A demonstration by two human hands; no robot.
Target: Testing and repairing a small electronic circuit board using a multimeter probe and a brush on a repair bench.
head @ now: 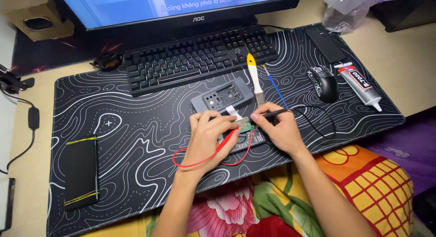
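The beige table [411, 64] carries a black desk mat with white contour lines [136, 128] under the hands [245, 135], a monitor [181, 10] beyond them, and a clear plastic bag [349, 10] far right of them.

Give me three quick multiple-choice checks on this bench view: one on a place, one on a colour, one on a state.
1. Where does the brush lie?
A. Left of the keyboard
B. Between keyboard and hands
C. On the mouse

2. What colour is the lead under the left hand?
A. Red
B. Green
C. White

3. What is the right hand doing?
A. Resting open
B. Gripping the mouse
C. Pinching a black probe

Answers: 1 B, the brush slants from the keyboard's edge toward the hands; 2 A, a red lead loops from that hand; 3 C, its fingers close on the probe over the green circuit board.
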